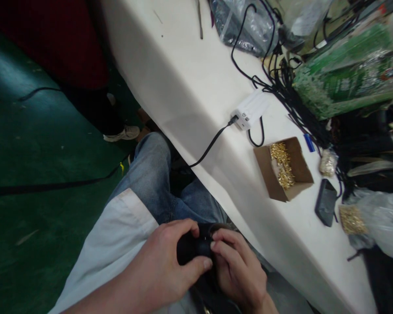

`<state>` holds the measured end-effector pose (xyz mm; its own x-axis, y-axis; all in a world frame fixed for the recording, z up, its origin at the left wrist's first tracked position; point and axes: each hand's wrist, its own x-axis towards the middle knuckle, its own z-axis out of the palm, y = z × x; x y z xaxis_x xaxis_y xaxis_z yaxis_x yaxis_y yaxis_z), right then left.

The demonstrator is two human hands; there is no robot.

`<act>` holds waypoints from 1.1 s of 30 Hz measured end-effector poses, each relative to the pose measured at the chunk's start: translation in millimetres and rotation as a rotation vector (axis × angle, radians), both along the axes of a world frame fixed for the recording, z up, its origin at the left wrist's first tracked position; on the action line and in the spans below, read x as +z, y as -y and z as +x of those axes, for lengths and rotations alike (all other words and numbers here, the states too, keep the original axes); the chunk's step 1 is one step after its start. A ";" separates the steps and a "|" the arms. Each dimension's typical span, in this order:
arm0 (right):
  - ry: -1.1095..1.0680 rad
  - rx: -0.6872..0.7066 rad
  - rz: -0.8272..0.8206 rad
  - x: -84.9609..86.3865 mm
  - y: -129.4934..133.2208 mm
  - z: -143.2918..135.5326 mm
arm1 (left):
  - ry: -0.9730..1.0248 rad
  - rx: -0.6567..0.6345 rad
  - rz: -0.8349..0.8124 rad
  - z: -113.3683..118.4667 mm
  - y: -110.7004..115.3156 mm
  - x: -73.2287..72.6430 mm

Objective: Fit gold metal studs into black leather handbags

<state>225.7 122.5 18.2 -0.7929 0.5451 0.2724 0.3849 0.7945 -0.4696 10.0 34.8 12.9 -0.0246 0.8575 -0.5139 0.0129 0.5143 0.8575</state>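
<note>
Fingers [198, 264], left hand [165, 257], right hand [241, 267]: holding black item [203, 249] | table edge [219, 196] near | brown box [267, 174] well apart

A bare strip of white table [301, 235] lies between the right hand [240, 270] and the cardboard box [265, 172], whose raised walls block a low reach. Farther up, the white device [253, 107] and its black cable [212, 144] (it hangs over the table's edge) cross the way; past them, wide room opens. Heaped cords [291, 104] and a green bag [353, 74] crowd the far side.
</note>
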 end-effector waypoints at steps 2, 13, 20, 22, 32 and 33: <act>0.043 -0.026 -0.049 -0.5 -0.2 3.8 | -0.007 -0.010 0.003 -0.7 2.0 -0.6; 0.043 -0.014 -0.358 -3.1 -7.2 20.9 | 0.004 -0.043 0.092 -2.0 4.0 -0.1; 0.093 0.218 -0.069 15.0 -10.7 3.6 | -0.228 0.107 0.182 17.8 29.5 -26.6; 0.036 0.234 -0.065 10.9 -9.0 -3.5 | -0.265 0.070 0.162 17.4 25.1 -29.6; -0.037 0.176 -0.104 -8.1 -7.5 -0.4 | -0.175 -0.090 -0.035 -8.4 -17.2 16.7; -0.040 0.165 -0.095 -6.6 -6.8 0.0 | -0.150 -0.068 -0.020 -6.9 -14.3 15.8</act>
